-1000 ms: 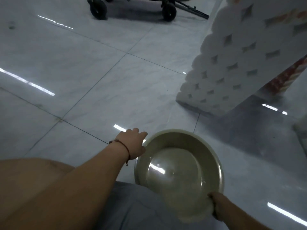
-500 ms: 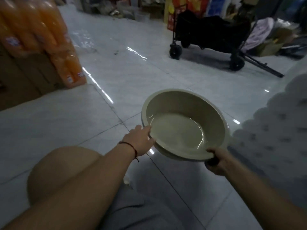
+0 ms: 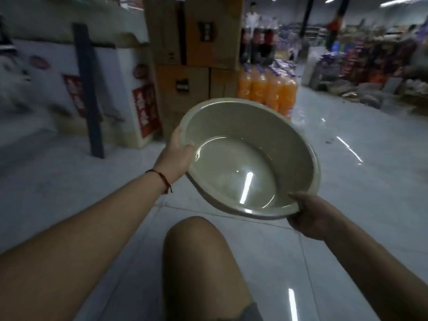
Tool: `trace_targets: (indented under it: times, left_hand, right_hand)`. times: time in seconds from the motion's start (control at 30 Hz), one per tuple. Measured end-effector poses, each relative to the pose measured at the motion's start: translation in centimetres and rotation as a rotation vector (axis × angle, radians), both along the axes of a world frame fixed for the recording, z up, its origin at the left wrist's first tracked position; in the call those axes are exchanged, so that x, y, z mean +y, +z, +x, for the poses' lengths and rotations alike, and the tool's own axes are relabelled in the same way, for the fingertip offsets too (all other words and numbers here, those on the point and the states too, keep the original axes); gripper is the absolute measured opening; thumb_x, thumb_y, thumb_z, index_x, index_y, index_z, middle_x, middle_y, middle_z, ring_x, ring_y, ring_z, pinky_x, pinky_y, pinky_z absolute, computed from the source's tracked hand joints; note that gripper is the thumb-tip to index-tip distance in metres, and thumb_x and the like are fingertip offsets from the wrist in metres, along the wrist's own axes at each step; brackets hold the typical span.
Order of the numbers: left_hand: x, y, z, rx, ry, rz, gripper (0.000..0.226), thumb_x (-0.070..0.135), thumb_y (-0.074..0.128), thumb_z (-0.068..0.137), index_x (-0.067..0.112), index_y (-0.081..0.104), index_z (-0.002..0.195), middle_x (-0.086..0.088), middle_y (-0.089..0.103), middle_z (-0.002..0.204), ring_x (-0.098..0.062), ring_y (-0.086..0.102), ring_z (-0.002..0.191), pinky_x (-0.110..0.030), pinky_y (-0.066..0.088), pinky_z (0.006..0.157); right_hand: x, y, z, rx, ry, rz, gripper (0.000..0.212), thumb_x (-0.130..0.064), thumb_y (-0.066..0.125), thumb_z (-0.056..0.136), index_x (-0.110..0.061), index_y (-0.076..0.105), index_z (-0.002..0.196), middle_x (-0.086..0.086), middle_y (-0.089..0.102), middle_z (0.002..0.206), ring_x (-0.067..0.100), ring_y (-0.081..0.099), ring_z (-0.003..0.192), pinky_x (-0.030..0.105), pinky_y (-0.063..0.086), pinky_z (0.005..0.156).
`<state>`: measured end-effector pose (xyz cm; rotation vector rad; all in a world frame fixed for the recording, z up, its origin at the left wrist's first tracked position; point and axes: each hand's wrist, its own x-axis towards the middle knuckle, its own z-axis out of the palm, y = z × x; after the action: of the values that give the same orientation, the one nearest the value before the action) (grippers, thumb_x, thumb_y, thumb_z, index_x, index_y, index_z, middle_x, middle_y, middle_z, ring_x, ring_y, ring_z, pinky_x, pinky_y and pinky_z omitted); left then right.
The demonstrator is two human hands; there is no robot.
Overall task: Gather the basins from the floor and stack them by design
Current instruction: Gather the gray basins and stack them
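Basin (image 3: 250, 158): pale green plastic, held in the air above the tiled floor (image 3: 370, 193), mouth up and tilted toward the camera, nothing inside but light reflections. Raised well clear of the floor compared with a second ago, when low over the lap; view swung from the white roll packs and cart toward stacked cardboard cartons (image 3: 190, 66) and orange drink bottles (image 3: 268, 89).

Left hand (image 3: 178, 156): gripping the near-left rim, thumb over the inner lip, fingers behind the wall. A second ago only resting at the rim; now a firm hold.

Right hand (image 3: 310, 216): gripping the near-right rim, thumb on top, fingers curled beneath. Grip kept throughout.

Assessment: one basin gathered and under two-handed control, in carriage rather than placed. No second basin and no stack in view, so matching design not checkable here. Judged early in the task. Turn of the view suggests search for the stack or the next basin.

Risk: glossy floor, bare knee (image 3: 196, 262) directly below the load; smooth rim liable to slip if either hold loosens
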<state>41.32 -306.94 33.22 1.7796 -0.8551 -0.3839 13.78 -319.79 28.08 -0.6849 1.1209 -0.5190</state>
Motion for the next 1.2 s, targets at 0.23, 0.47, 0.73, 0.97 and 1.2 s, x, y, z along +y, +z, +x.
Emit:
trace_targets:
  times: [0.23,0.47,0.73,0.97,1.2]
  left_hand:
    - [14.7,0.3,9.3,0.182,0.560,-0.197,0.019,0.017,0.054,0.078,0.024,0.065,0.092,0.002,0.068,0.090,-0.026,0.067,0.091,-0.039,0.058,0.080]
    - [32.8,1.1,12.5,0.264,0.896,-0.225,0.022,-0.001,0.058,0.088,0.014,0.066,0.103,-0.008,0.070,0.093,-0.017,0.065,0.072,-0.024,0.058,0.056]
    - [53.1,1.1,10.1,0.314,1.251,-0.132,0.023,0.013,0.064,0.088,0.004,0.066,0.109,-0.017,0.071,0.102,-0.026,0.066,0.082,-0.037,0.057,0.077]
    - [63.6,-8.7,6.4,0.522,1.468,-0.107,0.024,0.018,0.069,0.088,-0.001,0.063,0.100,-0.022,0.068,0.102,-0.035,0.067,0.088,-0.040,0.057,0.074]
    - [69.2,-14.6,4.8,0.551,1.536,0.017,0.044,0.032,0.073,0.059,-0.002,0.068,0.085,-0.021,0.071,0.087,-0.034,0.071,0.082,-0.054,0.059,0.078]
  right_hand:
    - [4.2,2.2,17.9,-0.014,0.367,-0.050,0.024,-0.013,0.065,0.087,-0.009,0.054,0.107,0.007,0.065,0.093,0.019,0.064,0.082,0.028,0.058,0.062]
    - [15.7,2.8,31.8,-0.105,0.723,-0.048,0.014,-0.012,0.062,0.088,-0.009,0.059,0.101,0.007,0.066,0.092,0.021,0.064,0.086,0.028,0.058,0.078]
    - [33.9,2.5,37.3,-0.091,1.062,-0.010,0.012,-0.013,0.059,0.090,-0.012,0.056,0.079,0.000,0.060,0.041,0.016,0.057,0.062,0.019,0.050,0.042]
    - [44.2,-4.8,39.2,0.077,1.273,-0.055,0.007,-0.013,0.062,0.087,-0.014,0.057,0.082,0.001,0.061,0.048,0.016,0.057,0.056,0.018,0.049,0.041]
    - [49.6,-10.0,40.7,0.240,1.355,-0.051,0.004,-0.009,0.059,0.088,-0.010,0.056,0.088,0.009,0.063,0.067,0.021,0.058,0.061,0.024,0.052,0.043]
